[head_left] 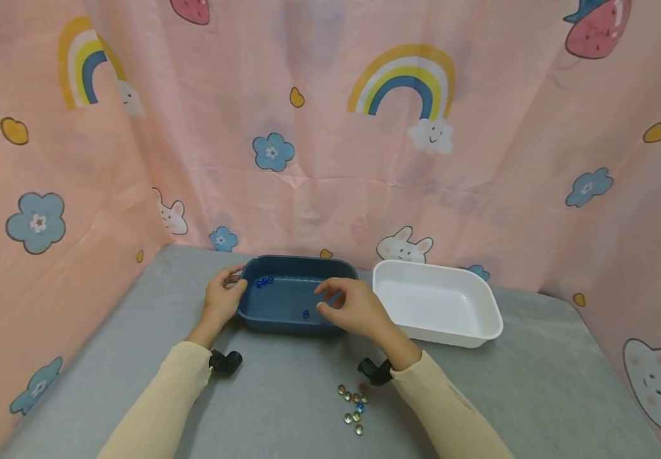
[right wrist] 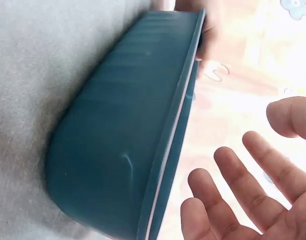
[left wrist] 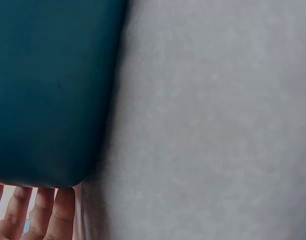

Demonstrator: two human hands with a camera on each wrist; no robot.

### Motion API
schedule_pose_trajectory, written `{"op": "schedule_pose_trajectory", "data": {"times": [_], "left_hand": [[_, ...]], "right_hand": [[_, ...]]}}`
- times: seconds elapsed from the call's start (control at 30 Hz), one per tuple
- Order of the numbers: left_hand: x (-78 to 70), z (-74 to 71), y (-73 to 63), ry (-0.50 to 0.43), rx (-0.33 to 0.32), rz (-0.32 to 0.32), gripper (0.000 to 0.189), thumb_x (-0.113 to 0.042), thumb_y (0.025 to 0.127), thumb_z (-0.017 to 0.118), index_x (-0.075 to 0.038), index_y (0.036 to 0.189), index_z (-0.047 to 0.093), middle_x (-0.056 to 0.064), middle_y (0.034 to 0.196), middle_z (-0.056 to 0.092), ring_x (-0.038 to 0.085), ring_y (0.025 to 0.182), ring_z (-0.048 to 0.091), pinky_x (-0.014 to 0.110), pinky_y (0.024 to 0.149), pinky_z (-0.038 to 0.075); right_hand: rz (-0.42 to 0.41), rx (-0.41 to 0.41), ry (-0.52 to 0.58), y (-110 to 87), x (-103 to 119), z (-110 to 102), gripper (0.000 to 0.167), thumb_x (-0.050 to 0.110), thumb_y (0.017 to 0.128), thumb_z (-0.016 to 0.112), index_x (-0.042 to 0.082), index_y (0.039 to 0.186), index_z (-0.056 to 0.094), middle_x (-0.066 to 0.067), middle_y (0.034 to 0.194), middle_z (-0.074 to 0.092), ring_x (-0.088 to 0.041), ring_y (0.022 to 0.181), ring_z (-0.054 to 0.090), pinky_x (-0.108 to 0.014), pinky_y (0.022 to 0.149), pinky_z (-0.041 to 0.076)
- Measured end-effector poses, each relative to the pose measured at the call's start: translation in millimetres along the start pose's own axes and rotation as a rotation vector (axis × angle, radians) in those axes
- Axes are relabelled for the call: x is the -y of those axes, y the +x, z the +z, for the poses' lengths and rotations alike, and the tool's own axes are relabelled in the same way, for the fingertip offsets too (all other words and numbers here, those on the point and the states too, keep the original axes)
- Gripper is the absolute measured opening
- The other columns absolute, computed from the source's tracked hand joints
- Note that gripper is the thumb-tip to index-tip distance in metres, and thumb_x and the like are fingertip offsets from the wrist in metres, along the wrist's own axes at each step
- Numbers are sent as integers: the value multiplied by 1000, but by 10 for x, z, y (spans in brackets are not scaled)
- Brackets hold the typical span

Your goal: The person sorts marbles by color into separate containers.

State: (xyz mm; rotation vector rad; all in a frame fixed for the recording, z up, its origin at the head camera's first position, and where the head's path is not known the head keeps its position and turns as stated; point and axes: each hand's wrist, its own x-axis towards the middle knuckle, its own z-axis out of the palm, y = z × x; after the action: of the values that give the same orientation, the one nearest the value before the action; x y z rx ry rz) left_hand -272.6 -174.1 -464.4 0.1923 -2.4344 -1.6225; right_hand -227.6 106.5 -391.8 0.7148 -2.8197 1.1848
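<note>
A dark blue tray stands on the grey cloth. Several small dark blue marbles lie near its far left corner, and a single one sits toward the near side. My left hand holds the tray's left end, thumb at the rim and fingers against the outer wall. Over the tray's right part hovers my right hand, its fingers spread and loosely bent with nothing between them. Part of the tray's right end is hidden behind this hand.
To the right of the blue tray stands a white tray. Several clear and coloured glass marbles lie on the grey cloth near my right forearm. A pink patterned curtain hangs behind the table and along its sides.
</note>
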Motion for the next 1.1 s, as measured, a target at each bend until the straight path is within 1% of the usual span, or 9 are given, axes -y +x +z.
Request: {"op": "schedule_pose_trajectory", "data": {"times": [0.17, 0.37, 0.43, 0.6, 0.7, 0.8, 0.9, 1.03, 1.1], "left_hand": [[2, 5, -1, -2, 4, -8, 41, -12, 92, 55, -10, 132, 58, 22, 124, 62, 33, 106, 62, 40, 85, 49], [-5, 16, -1, -6, 6, -16, 41, -13, 92, 55, -11, 133, 58, 22, 123, 63, 33, 105, 63, 36, 83, 49], [-7, 17, -1, -7, 4, -16, 41, -13, 92, 55, -10, 133, 57, 22, 123, 63, 33, 104, 63, 33, 81, 49], [-18, 16, -8, -5, -2, -15, 41, -12, 92, 55, -10, 133, 57, 21, 121, 63, 32, 102, 63, 24, 74, 46], [-25, 16, -9, -5, -5, -10, 41, -12, 92, 54, -10, 132, 58, 22, 120, 63, 31, 101, 63, 20, 72, 45], [-29, 17, -11, -5, -7, -8, 41, -12, 92, 55, -9, 132, 58, 22, 120, 64, 32, 101, 63, 22, 73, 46], [-26, 14, -10, -1, -6, -10, 41, -12, 91, 55, -9, 132, 57, 22, 120, 64, 32, 102, 63, 27, 77, 48], [-13, 6, -4, -4, -4, -10, 41, -12, 91, 55, -10, 132, 58, 22, 121, 63, 33, 103, 63, 32, 80, 49], [-6, 0, 1, -2, -3, -9, 41, -12, 91, 55, -10, 132, 58, 22, 121, 63, 33, 103, 63, 33, 81, 49]], "right_hand": [[-6, -5, -31, -80, 10, -42, 22, 26, 85, 68, 24, 107, 69, 2, 98, 70, -17, 84, 63, -29, 72, 50], [-40, -13, -45, -203, 19, -87, 20, 24, 86, 69, 22, 106, 70, 3, 97, 70, -12, 79, 62, -26, 69, 50], [-53, -12, -51, -253, 28, -103, 20, 24, 85, 69, 22, 106, 70, 5, 96, 70, -10, 78, 62, -25, 69, 50], [-77, -8, -46, -382, 57, -136, 20, 20, 85, 69, 20, 104, 70, 2, 96, 71, -11, 77, 63, -25, 67, 51], [-94, -8, -48, -459, 60, -144, 20, 19, 84, 70, 19, 104, 70, 2, 95, 71, -11, 77, 63, -24, 64, 50], [-111, -4, -42, -537, 58, -150, 20, 17, 84, 70, 17, 104, 70, 1, 93, 71, -10, 76, 63, -21, 61, 48], [-125, 0, -27, -615, 54, -157, 19, 16, 84, 70, 15, 103, 71, 3, 91, 70, -9, 76, 63, -20, 59, 49], [-134, 4, -27, -715, 47, -168, 19, 15, 84, 70, 19, 102, 71, 6, 95, 71, -6, 78, 62, -22, 61, 51], [-134, 9, -36, -764, 44, -171, 19, 16, 84, 70, 21, 102, 71, 7, 95, 71, -5, 78, 62, -22, 64, 52]]}}
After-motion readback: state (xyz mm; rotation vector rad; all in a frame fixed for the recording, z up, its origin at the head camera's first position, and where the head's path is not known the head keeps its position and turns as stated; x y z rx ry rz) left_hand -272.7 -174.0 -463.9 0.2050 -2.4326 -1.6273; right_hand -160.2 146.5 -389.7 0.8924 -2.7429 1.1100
